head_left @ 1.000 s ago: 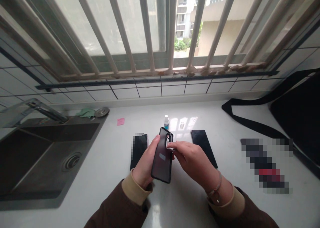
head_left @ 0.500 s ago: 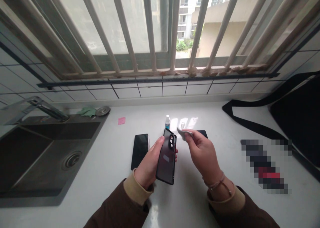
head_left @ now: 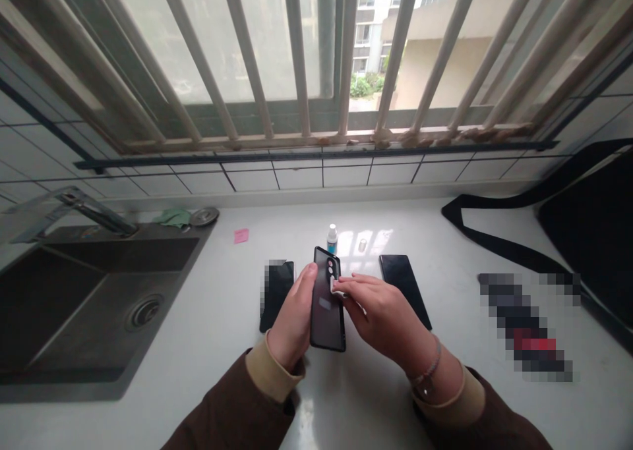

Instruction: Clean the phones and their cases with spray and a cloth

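- A dark steel sink [head_left: 74,305] with a chrome tap [head_left: 89,209] is occupying the far left of the white counter [head_left: 208,358]. A green cloth [head_left: 171,217] and a round metal strainer [head_left: 204,216] are lying on its back ledge, well apart from the work.
- A small pink paper note [head_left: 241,235] is lying alone, nearer the wall.
- A black flat phone [head_left: 277,298] is lying on the counter, just beside the left hand.
- The left hand [head_left: 291,318] is clamping its thumb and fingers on the long edges of a dark matte-backed phone [head_left: 326,315]. It is holding this phone above the counter with the camera end away from the person, apparently so that the back is left exposed.
- A small white bottle with a blue label [head_left: 331,238] is standing upright just behind that phone.
- The right hand [head_left: 383,315] is pinching a small white wipe [head_left: 337,285] and pressing it to the held phone's back, beside the camera lenses.
- A second black glossy phone [head_left: 404,288] is lying flat to the right of that hand.
- A black fabric bag with a long strap [head_left: 583,226] is resting at the far right.
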Action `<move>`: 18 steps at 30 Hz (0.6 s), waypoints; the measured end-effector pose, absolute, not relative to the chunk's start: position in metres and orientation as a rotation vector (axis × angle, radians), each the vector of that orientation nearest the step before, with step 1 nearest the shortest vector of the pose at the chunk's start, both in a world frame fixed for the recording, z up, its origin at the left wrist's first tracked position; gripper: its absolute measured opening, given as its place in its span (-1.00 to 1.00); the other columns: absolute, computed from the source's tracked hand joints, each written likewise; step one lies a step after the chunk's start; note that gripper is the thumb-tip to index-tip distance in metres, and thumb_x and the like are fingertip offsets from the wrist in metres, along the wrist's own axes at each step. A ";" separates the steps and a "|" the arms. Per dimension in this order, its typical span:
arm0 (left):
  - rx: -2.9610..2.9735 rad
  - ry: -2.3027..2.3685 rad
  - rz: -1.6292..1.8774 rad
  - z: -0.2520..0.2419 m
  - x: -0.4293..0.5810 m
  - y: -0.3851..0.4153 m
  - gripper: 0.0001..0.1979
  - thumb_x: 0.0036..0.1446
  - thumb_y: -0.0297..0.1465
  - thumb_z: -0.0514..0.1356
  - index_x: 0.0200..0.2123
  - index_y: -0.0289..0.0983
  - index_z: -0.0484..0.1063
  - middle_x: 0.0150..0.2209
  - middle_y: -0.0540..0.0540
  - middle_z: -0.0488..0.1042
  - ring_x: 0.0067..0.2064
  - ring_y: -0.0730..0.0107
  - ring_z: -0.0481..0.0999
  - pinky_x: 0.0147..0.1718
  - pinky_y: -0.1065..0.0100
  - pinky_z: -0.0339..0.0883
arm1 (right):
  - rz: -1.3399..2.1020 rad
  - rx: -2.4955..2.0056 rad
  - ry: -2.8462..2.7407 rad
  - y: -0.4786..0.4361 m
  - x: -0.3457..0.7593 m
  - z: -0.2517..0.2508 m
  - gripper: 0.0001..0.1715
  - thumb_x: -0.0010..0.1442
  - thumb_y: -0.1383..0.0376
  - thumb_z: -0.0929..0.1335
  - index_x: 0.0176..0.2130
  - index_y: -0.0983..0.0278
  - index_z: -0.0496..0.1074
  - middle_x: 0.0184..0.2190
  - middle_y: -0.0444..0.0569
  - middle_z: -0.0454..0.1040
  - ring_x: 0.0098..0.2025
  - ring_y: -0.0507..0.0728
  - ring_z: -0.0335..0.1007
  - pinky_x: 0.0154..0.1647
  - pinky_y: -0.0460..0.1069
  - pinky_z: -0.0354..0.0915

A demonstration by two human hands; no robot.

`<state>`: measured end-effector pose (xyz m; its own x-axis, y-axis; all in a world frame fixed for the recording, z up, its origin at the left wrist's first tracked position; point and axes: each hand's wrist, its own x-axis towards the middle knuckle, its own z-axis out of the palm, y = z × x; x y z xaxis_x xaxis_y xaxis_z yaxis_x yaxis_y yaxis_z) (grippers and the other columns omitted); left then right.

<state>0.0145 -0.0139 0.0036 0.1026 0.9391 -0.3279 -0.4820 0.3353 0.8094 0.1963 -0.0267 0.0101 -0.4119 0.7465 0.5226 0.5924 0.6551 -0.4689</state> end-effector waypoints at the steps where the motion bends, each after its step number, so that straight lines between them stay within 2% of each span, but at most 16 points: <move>1: 0.596 0.969 1.150 0.004 0.015 -0.014 -0.58 0.28 -0.10 0.35 0.02 -0.29 0.58 -0.26 -0.11 0.67 -0.17 0.15 0.65 -0.12 0.27 0.46 | 0.280 -1.035 -2.148 -0.028 0.196 0.012 -0.73 0.45 0.42 0.32 0.04 0.23 0.55 -0.03 0.06 0.71 0.03 0.24 0.67 0.23 0.22 0.53; 5: 0.631 1.006 1.169 0.008 0.017 -0.014 -0.47 0.29 0.05 0.28 -0.05 -0.33 0.57 -0.21 -0.18 0.66 -0.17 0.15 0.65 -0.07 0.22 0.48 | 0.347 -0.984 -2.193 -0.035 0.193 0.018 -0.77 0.45 0.39 0.31 -0.02 0.24 0.56 -0.11 0.06 0.71 -0.05 0.24 0.68 0.17 0.19 0.52; 11: 0.706 1.106 1.194 0.004 0.012 -0.011 -0.43 0.35 0.10 0.19 -0.06 -0.33 0.54 -0.21 -0.21 0.64 -0.24 0.22 0.62 -0.15 0.25 0.49 | 0.712 -1.017 -2.243 -0.042 0.192 0.027 -0.84 0.43 0.37 0.34 -0.10 0.21 0.56 -0.28 -0.04 0.64 -0.25 0.14 0.58 -0.18 0.02 0.47; 15: 0.737 1.103 1.176 0.003 0.010 -0.011 -0.45 0.36 0.10 0.19 -0.07 -0.31 0.54 -0.23 -0.19 0.62 -0.26 0.25 0.59 -0.17 0.28 0.47 | 0.910 -1.030 -2.158 -0.041 0.194 0.033 -0.81 0.41 0.41 0.35 -0.13 0.20 0.58 -0.27 -0.07 0.63 -0.22 0.12 0.56 -0.15 0.00 0.43; 18: 0.791 1.095 1.174 0.003 0.011 -0.012 -0.46 0.38 0.09 0.15 -0.05 -0.29 0.52 -0.21 -0.17 0.60 -0.25 0.26 0.57 -0.19 0.29 0.45 | 1.140 -0.998 -2.004 -0.040 0.194 0.035 -0.78 0.45 0.39 0.32 -0.12 0.19 0.59 -0.30 -0.12 0.63 -0.28 0.07 0.54 -0.18 -0.02 0.42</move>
<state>0.0110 -0.0121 0.0031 0.0209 0.9694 -0.2445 -0.3109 0.2387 0.9200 0.1940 -0.0399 0.0349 -0.5230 0.8401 0.1437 0.3058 0.3424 -0.8884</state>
